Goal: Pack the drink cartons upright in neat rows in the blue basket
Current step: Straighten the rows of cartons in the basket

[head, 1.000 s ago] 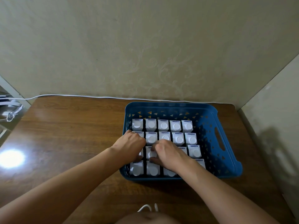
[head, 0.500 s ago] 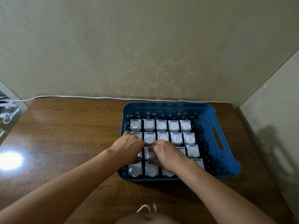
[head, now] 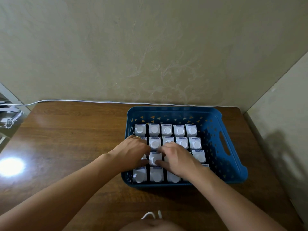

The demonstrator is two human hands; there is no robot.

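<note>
Four rows: white drink cartons (head: 167, 130) stand upright with round caps up, packed in the left part of the blue basket (head: 215, 124); the far row shows five side by side, and the nearer rows are partly hidden by the hands.
Basket: it sits on the brown wooden table (head: 70, 140), towards the right and close to the wall, with an open strip left along its right side by the handle slot.
Left hand: the left hand (head: 131, 151) lies over the left end of the second and third rows, its fingers bent down onto the cartons; a ring shows on one finger. Whether it grips a carton or only rests on the tops, I cannot tell.
Right hand: the right hand (head: 177, 157) lies over the middle of the third row, with the thumb touching the right side of the third-row carton (head: 155, 158) that shows between the two hands. Its other fingers curl down over the tops; a true grasp cannot be told.
Cable: a thin white cable (head: 83, 102) runs along the far table edge at the foot of the wall.
Glare: a bright light patch (head: 10, 166) shines on the table at the left.
</note>
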